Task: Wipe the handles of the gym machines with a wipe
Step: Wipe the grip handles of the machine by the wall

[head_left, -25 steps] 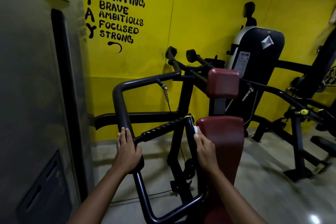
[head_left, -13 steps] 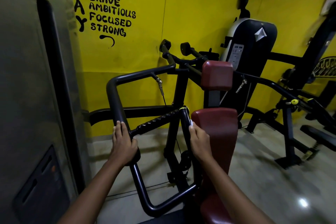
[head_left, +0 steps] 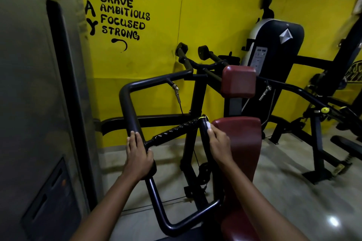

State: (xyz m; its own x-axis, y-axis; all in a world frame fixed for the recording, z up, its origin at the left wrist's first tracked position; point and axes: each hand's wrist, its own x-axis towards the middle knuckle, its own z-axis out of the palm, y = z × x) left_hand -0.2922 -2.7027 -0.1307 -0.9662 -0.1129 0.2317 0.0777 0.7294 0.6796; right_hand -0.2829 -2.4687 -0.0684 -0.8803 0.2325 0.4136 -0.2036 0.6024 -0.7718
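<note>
A black looped bar frame of a gym machine stands in front of me. My left hand grips its left upright bar just below where a ribbed black handle branches off. My right hand holds the frame's right upright handle, with a small white wipe pressed against it under the fingertips. Most of the wipe is hidden by my fingers.
A dark red seat pad and a smaller red pad sit right of the handles. A grey machine housing fills the left. The yellow wall is behind, with another black machine and frames at right.
My right hand with the wipe has slid slightly along the right upright handle. My left hand keeps the same hold. The camera view shifted a little.
</note>
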